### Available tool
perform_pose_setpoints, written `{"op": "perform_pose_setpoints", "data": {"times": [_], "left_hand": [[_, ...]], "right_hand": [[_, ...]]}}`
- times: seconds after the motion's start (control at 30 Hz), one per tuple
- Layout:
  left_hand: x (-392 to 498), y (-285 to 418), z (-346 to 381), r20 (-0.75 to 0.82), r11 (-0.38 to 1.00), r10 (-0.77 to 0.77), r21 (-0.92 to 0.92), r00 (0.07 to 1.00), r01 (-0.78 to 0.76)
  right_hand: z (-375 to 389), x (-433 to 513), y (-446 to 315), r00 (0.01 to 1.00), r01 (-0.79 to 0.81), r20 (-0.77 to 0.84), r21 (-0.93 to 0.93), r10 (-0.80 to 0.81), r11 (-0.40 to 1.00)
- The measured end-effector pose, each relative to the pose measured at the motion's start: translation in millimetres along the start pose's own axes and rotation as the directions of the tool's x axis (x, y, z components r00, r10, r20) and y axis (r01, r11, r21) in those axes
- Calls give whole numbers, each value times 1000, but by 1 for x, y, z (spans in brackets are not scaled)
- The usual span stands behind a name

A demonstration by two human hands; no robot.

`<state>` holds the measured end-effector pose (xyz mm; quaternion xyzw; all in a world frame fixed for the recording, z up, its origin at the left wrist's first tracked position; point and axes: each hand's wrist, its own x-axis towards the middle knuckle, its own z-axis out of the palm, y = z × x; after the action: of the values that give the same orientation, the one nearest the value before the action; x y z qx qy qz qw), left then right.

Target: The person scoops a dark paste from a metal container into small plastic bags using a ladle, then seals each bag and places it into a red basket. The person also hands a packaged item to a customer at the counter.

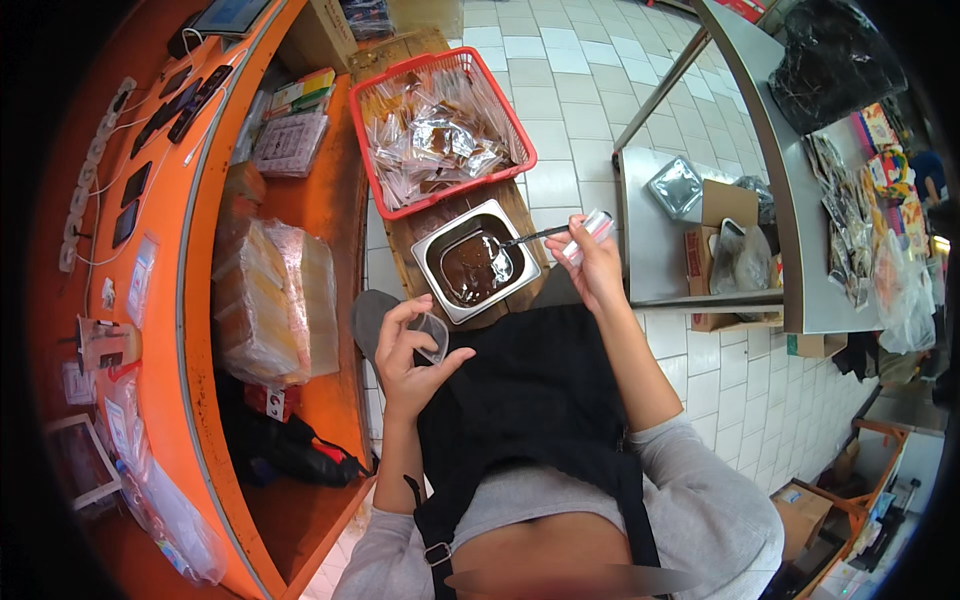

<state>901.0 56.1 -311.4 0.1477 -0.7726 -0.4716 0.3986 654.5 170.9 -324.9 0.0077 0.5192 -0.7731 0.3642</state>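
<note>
My left hand point(409, 360) holds a small clear plastic bag point(433, 337) with its mouth spread between the fingers, just below the near left corner of a steel pan point(529, 275). Dark brown sauce point(476, 262) partly fills the pan. My right hand point(589, 259) grips a stack of small clear zip bags point(589, 238) with a red stripe, along with the dark handle of a spoon or ladle point(536, 235), whose far end reaches into the pan. Beyond the pan stands a red plastic basket point(529, 161) heaped with sauce-filled sachets point(442, 139).
The pan and basket rest on a wooden bench point(420, 259). At left, an orange counter point(169, 232) bears phones and a power strip; wrapped packages point(274, 300) fill its shelf. A steel table point(795, 225) with packets stands at right, beside an open cardboard box point(727, 206) on a lower shelf.
</note>
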Motion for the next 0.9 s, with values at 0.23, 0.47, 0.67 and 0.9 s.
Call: {"op": "perform_pose_setpoints", "data": {"times": [0.23, 0.47, 0.67, 0.9], "left_hand": [[7, -5, 6, -129, 993, -38, -113, 991, 24], [22, -15, 9, -164, 990, -115, -97, 980, 100], [58, -19, 22, -157, 978, -132, -183, 979, 103], [96, 1, 39, -131, 941, -105, -334, 986, 56]], "right_hand": [[-7, 9, 5, 995, 66, 69, 15, -67, 998], [4, 9, -8, 989, 96, 106, 44, -100, 994], [43, -4, -63, 949, 237, 193, 74, -247, 969], [71, -30, -102, 870, 362, 301, 148, -390, 920]]}}
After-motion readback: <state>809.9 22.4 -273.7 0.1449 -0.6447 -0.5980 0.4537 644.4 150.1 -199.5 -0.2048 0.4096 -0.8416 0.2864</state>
